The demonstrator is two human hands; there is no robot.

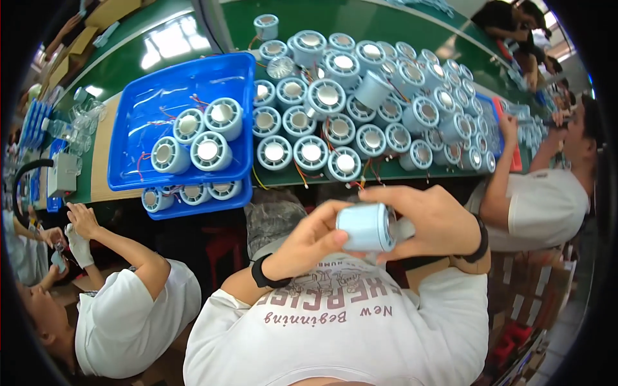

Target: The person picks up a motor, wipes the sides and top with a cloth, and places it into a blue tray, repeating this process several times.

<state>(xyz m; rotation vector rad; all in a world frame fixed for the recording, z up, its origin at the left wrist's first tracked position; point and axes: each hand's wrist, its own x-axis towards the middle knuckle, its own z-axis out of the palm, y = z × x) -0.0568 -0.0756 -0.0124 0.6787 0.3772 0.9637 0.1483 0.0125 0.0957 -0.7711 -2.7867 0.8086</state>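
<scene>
In front of my chest, a light blue cylindrical housing lies on its side between my two hands. My left hand grips its left end, thumb along the near side. The right end is held by my right hand, its fingers curled round the rim; something clear or whitish shows there, too covered to name. Beyond my hands, similar light blue cylinders with silver round centres and thin coloured wires stand crowded on the green table.
A blue tray at the left holds several cylinders, and another blue tray with more sits beneath it. One cylinder lies tilted atop others. Co-workers sit close at left and right. A grey box stands at far left.
</scene>
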